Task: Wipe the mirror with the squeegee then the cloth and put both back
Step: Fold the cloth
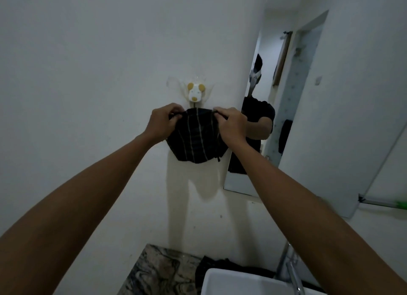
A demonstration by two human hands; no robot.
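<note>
Both hands, left (164, 120) and right (232, 124), are pinching the top edge of the dark striped cloth (196, 138), holding it just below the white-and-yellow animal-shaped wall hook (195, 92), left of the mirror (286, 109).

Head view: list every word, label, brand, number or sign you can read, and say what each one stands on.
None can be read in this view.
Hook on the wall: an animal-face shape, no lettering.
Cloth, held by the left hand and the right hand: striped pattern only, no visible tag.
Mirror, sink and stone counter: no text.
Green item at the right edge: too blurred to tell.
</note>
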